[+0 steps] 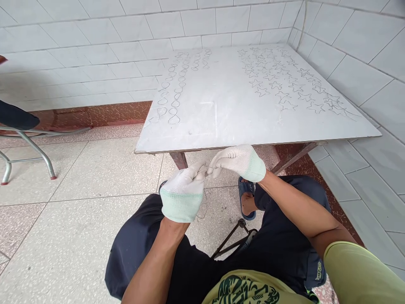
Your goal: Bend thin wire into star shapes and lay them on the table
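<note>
Both my hands wear white knit gloves with pale green cuffs and meet just below the table's front edge. My left hand (186, 185) pinches a thin dark wire (206, 202), whose loose length hangs down in a curve under the fingers. From the right, my right hand (236, 162) has its fingertips closed on the same wire, close to the left fingertips. The small part of the wire between the fingers is mostly hidden. Wire stars (283, 84) in several rows lie on the right of the white tabletop (228, 122); figure-eight wire loops (174, 103) are lined up at its left.
White tiled walls (199, 21) border the table at the back and right. A metal-legged stool (34, 150) with part of another person's dark-clothed leg (17, 116) is at far left. A dark metal folding frame (232, 238) stands between my legs, near a sandaled foot (247, 198).
</note>
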Available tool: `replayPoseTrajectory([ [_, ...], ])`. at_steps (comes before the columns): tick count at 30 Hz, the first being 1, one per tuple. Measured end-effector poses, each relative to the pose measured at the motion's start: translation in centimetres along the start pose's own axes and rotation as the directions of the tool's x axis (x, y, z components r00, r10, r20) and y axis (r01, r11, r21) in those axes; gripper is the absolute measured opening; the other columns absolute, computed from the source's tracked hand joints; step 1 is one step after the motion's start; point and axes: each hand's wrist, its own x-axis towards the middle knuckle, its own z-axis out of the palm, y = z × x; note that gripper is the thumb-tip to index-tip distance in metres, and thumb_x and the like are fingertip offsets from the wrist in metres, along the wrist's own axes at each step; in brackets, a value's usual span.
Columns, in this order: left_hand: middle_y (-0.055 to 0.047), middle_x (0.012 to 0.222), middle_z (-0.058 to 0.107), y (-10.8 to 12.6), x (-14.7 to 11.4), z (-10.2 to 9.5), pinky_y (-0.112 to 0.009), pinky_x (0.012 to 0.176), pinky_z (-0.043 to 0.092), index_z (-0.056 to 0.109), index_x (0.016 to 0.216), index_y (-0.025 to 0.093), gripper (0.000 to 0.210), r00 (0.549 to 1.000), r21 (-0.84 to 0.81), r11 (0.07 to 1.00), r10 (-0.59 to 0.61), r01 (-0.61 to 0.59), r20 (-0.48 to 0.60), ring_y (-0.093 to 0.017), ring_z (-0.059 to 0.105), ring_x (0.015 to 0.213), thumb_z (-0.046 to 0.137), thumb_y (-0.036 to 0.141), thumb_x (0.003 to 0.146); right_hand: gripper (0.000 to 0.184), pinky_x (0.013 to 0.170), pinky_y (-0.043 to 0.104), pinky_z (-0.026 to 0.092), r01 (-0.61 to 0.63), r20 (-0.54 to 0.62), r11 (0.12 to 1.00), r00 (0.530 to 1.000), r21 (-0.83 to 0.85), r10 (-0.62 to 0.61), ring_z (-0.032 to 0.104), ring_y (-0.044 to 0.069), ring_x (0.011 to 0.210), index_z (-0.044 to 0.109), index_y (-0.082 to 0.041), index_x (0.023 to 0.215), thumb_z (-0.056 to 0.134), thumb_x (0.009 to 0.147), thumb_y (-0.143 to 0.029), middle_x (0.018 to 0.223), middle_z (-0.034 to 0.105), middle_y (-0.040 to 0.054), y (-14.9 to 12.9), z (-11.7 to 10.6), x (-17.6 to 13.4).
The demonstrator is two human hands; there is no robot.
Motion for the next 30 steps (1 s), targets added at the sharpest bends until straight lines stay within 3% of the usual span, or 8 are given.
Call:
replayPoseTrajectory([
  [7, -0.001, 0.104, 0.085, 0.4, 0.2, -0.6, -0.036, 0.093, 0.057, 0.086, 0.113, 0.034, 0.031, 0.999, 0.071, 0.997, 0.027, -0.028, 0.026, -0.025, 0.078, 0.099, 0.057, 0.041, 0.102, 0.031, 0.088, 0.033, 0.061, 0.066, -0.024, 0.997, 0.998, 0.048, -0.065, 0.077, 0.018, 0.083, 0.081, -0.020, 0.072, 0.071, 0.095, -0.039, 0.081, 0.081, 0.0036, 0.4, -0.2, 0.1],
  [12, -0.001, 0.099, 0.084, 0.9, 0.1, -0.7, -0.034, 0.093, 0.055, 0.086, 0.110, 0.035, 0.030, 0.999, 0.099, 0.995, 0.000, -0.005, 0.051, -0.025, 0.077, 0.098, 0.057, 0.039, 0.102, 0.032, 0.079, 0.033, 0.063, 0.039, 0.048, 0.994, 0.998, 0.104, -0.044, 0.076, 0.017, 0.073, 0.079, -0.018, 0.075, 0.072, 0.095, -0.041, 0.078, 0.080, 0.0044, 0.7, -0.5, 0.2],
  [16, 0.000, 0.098, 0.083, 1.5, 0.0, -0.6, -0.034, 0.089, 0.053, 0.086, 0.104, 0.035, 0.032, 0.996, 0.084, 0.996, -0.023, 0.016, 0.088, -0.025, 0.076, 0.100, 0.055, 0.038, 0.101, 0.033, 0.081, 0.034, 0.063, 0.042, 0.081, 0.998, 0.996, 0.056, -0.046, 0.075, 0.017, 0.072, 0.079, -0.018, 0.074, 0.072, 0.095, -0.043, 0.073, 0.079, 0.0034, 0.4, -0.8, 0.1],
  [20, 0.000, 0.083, 0.080, 2.6, -0.1, -0.8, -0.034, 0.078, 0.049, 0.085, 0.093, 0.032, 0.032, 0.987, 0.062, 0.996, -0.079, 0.071, 0.137, -0.024, 0.073, 0.087, 0.055, 0.039, 0.099, 0.033, 0.087, 0.034, 0.063, 0.052, 0.086, 0.998, 0.995, -0.032, -0.049, 0.077, 0.018, 0.081, 0.079, -0.019, 0.074, 0.071, 0.096, -0.042, 0.077, 0.080, 0.0035, -0.2, -1.2, -0.1],
  [26, 0.000, 0.057, 0.062, 3.9, -0.4, -0.6, -0.032, 0.063, 0.038, 0.071, 0.063, 0.025, 0.044, 0.987, 0.153, 0.981, -0.136, 0.122, 0.085, -0.019, 0.060, 0.065, 0.052, 0.041, 0.100, 0.031, 0.089, 0.033, 0.063, 0.031, 0.150, 0.994, 0.989, -0.100, -0.015, 0.078, 0.018, 0.087, 0.079, -0.020, 0.074, 0.067, 0.096, -0.038, 0.085, 0.082, 0.0037, -0.8, -1.5, -0.1],
  [30, 0.000, 0.055, 0.058, 4.3, -0.6, -0.1, -0.032, 0.061, 0.034, 0.069, 0.061, 0.024, 0.044, 0.983, 0.178, 0.973, -0.163, 0.147, 0.084, -0.020, 0.058, 0.064, 0.050, 0.038, 0.098, 0.029, 0.090, 0.031, 0.061, 0.041, 0.145, 0.992, 0.989, -0.121, -0.023, 0.077, 0.016, 0.087, 0.080, -0.020, 0.075, 0.067, 0.097, -0.035, 0.085, 0.082, 0.0027, -0.6, -1.5, 0.0],
])
